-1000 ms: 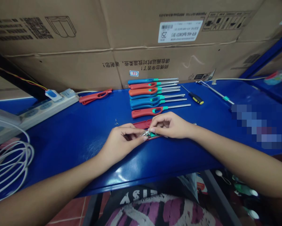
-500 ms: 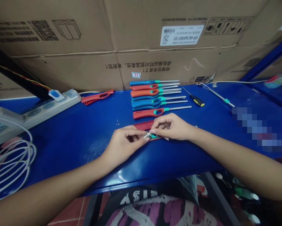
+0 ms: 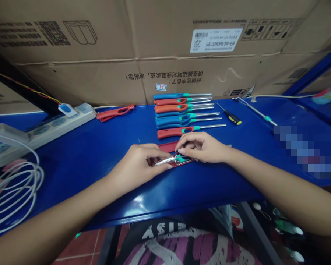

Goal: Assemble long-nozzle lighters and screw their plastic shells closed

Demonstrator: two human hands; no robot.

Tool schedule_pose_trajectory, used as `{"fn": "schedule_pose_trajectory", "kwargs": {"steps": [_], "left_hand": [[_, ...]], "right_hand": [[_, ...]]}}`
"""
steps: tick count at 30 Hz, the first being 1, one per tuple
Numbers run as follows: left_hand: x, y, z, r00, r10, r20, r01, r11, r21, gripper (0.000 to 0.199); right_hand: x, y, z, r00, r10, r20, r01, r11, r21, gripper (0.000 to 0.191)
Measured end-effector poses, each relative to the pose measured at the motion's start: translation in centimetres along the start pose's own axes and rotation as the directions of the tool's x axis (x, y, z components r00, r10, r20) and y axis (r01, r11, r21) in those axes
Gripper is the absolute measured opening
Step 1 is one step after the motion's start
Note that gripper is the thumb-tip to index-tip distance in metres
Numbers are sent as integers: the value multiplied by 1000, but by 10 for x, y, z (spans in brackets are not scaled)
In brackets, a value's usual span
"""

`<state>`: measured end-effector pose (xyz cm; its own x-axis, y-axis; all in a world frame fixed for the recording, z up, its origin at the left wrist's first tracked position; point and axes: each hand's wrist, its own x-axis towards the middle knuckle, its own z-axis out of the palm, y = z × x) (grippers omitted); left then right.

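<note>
Near the front of the table, my left hand [image 3: 144, 160] closes its thumb and fingers around the handle end of an opened red gas lighter [image 3: 179, 164]. A shiny, silvery-clear piece [image 3: 164, 161] lies along it between the thumb and fingers. Thin white wire loops beside the green trigger part [image 3: 183, 159]. My right hand [image 3: 204, 147] bends over the trigger end with thumb and forefinger pinched together; what they hold is too small to make out. Just behind lies the loose red shell half [image 3: 168, 147], partly covered by my right hand.
Several assembled lighters [image 3: 176, 133] lie in a row behind my hands. A screwdriver [image 3: 232, 117] and a metal lighter rod [image 3: 255, 108] are to their right. Left are red shells [image 3: 115, 112], a power strip [image 3: 52, 127] and coiled white cable [image 3: 18, 191]. Cardboard [image 3: 99, 81] stands behind.
The silvery piece now lies flatter and shows more of its length. My left hand has shifted slightly left, covering most of the small screws. My right hand stays at the trigger end.
</note>
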<state>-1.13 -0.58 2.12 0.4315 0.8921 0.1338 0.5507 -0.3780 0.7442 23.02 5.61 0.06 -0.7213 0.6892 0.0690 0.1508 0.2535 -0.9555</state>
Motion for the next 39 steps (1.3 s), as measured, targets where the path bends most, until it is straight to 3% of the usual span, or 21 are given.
{"fn": "schedule_pose_trajectory", "kwargs": {"steps": [6, 14, 18, 23, 27, 39], "left_hand": [[0, 2, -4, 992, -55, 112, 39, 989, 143, 9], [-4, 5, -4, 988, -67, 138, 32, 970, 241, 18], [-5, 7, -5, 987, -84, 134, 46, 962, 268, 13], [-4, 5, -4, 988, -57, 140, 21, 969, 248, 13], [-4, 5, -4, 987, -58, 148, 21, 970, 242, 13], [-3, 2, -2, 993, -20, 118, 0, 986, 170, 11]], "right_hand": [[1, -2, -1, 1000, 0, -9, -1, 999, -43, 22], [2, -4, -1, 999, -34, -17, 32, 994, -105, 20], [1, -2, 3, 1000, -7, -29, 2, 984, -181, 20], [-1, -3, 15, 990, -105, -92, 63, 923, -380, 18], [-2, -8, 22, 988, -132, -73, 77, 856, -511, 11], [-3, -9, 25, 993, -89, -78, 32, 838, -545, 8]]}}
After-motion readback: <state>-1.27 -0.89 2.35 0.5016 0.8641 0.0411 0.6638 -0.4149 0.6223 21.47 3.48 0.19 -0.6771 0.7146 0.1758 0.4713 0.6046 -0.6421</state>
